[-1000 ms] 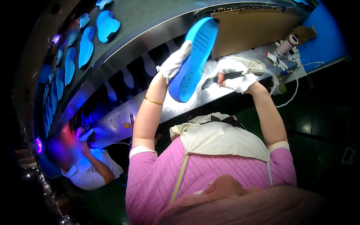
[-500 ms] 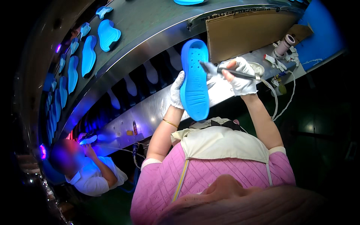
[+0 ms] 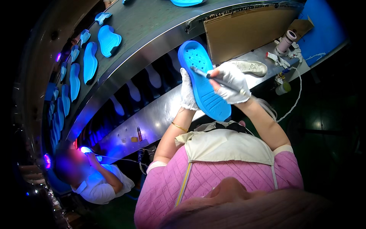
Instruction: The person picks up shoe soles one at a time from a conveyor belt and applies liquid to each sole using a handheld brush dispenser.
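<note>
My left hand (image 3: 188,93), in a white glove, is closed around the left edge of a blue shoe sole (image 3: 211,100). The sole is held tilted above the metal bench, its end with small holes pointing away from me. My right hand (image 3: 233,82) wears a white glove with bare thumb and fingertips. It grips a dark-handled brush (image 3: 225,83), whose dark tip lies on or just over the sole near the holes. Part of the sole's right side is hidden behind this hand.
Several blue soles (image 3: 90,61) lie on the green conveyor (image 3: 152,17). A cardboard sheet (image 3: 248,34) leans behind the bench. Right of my hands are a pale shoe (image 3: 249,67), a pinkish cylinder (image 3: 285,42) and gloves (image 3: 277,60). A co-worker (image 3: 101,179) sits at lower left; dark shoes line the shelf underneath.
The brush tip has come left and down onto the sole's holed part, with my right hand following. The sole has tilted, its near end swinging right. More of the pale shoe shows.
</note>
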### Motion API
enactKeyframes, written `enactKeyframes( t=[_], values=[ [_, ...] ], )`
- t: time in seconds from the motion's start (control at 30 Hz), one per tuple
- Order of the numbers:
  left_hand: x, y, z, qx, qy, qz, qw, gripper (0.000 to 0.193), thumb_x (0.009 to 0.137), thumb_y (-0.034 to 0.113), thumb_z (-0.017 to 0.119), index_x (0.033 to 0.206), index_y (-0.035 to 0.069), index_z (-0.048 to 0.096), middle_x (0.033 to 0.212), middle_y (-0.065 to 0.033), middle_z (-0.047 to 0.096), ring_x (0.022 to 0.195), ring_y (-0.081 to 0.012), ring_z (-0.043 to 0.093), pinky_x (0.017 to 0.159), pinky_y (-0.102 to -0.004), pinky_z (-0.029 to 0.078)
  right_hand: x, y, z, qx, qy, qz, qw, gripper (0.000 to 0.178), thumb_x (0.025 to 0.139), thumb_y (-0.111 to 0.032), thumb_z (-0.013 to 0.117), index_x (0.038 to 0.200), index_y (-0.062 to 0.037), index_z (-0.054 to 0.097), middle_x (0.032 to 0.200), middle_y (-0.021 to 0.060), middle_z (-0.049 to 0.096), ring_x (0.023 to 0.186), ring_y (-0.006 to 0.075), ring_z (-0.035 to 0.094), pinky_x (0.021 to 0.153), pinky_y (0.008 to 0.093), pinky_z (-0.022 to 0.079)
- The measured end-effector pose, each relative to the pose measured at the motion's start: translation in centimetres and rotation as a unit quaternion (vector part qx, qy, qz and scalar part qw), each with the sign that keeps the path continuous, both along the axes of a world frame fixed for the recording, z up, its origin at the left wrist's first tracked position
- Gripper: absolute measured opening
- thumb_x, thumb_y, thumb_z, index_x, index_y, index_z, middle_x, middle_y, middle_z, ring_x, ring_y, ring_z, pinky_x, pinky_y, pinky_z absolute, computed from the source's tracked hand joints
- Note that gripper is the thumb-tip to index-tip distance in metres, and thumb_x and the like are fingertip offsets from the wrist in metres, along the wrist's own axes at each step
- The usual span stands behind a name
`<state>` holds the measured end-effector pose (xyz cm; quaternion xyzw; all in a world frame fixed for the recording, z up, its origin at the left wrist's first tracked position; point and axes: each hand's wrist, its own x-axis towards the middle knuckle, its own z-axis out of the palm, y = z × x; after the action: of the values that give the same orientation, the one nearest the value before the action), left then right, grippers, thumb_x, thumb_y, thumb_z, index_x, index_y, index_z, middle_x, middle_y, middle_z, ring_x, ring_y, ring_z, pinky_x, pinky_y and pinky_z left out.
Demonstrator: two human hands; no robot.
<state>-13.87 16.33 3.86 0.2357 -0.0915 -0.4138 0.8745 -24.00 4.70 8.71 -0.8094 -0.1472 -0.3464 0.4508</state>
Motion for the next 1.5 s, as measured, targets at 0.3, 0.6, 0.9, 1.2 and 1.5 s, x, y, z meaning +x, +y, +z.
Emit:
enactKeyframes(
  t=[0.3,0.6,0.9,1.2,1.5],
  values=[
    [2.0,2.1,-0.4,-0.042,0.014,0.01,0.999,0.089,0.082,0.072,0.037,0.135,0.001,0.035,0.127,-0.0212,0.049,0.114,-0.0364,0.05,0.104,-0.0513,0.034,-1.3,1.6,-0.2,0.017,0.055,0.07,0.996,0.015,0.073,-0.002,0.068,0.087,-0.004,0.063,0.076,0.0082,0.06,0.064,0.0151,0.059,0.061,0.0262,0.048],
    [3.0,3.1,0.0,-0.031,0.018,0.008,0.999,0.093,0.078,0.073,0.043,0.133,-0.002,0.036,0.122,-0.0212,0.053,0.111,-0.0387,0.052,0.103,-0.0524,0.035,-3.1,3.0,-0.5,0.034,0.132,0.059,0.989,0.011,0.076,-0.005,0.069,0.084,-0.0042,0.061,0.075,0.0038,0.062,0.066,0.0098,0.058,0.06,0.0242,0.047],
    [-3.9,2.8,4.6,-0.13,-0.026,-0.035,0.991,0.1,0.075,0.079,0.038,0.142,0.005,0.023,0.139,-0.0168,0.036,0.125,-0.0355,0.039,0.104,-0.0508,0.034,-2.0,-1.3,0.1,0.252,0.09,0.05,0.962,0.007,0.083,-0.002,0.064,0.088,-0.0014,0.06,0.085,0.008,0.064,0.073,0.011,0.06,0.068,0.0234,0.048],
    [-1.4,2.5,4.1,-0.151,-0.076,0.002,0.986,0.095,0.078,0.075,0.039,0.143,0.008,0.022,0.142,-0.0169,0.034,0.127,-0.0359,0.038,0.105,-0.0505,0.032,-2.6,1.4,-1.4,0.282,0.175,0.071,0.941,0.006,0.081,0.002,0.063,0.086,-0.0004,0.059,0.079,0.0062,0.062,0.069,0.0086,0.058,0.063,0.0222,0.047],
    [-0.3,3.3,4.0,-0.165,-0.084,0.018,0.983,0.095,0.076,0.073,0.047,0.143,0.01,0.025,0.144,-0.0209,0.029,0.129,-0.0413,0.032,0.107,-0.0567,0.026,-1.9,3.0,-1.4,0.411,0.291,0.176,0.846,0.007,0.083,-0.007,0.064,0.088,-0.0021,0.06,0.084,0.0064,0.064,0.073,0.0112,0.061,0.068,0.0244,0.049]
  ],
)
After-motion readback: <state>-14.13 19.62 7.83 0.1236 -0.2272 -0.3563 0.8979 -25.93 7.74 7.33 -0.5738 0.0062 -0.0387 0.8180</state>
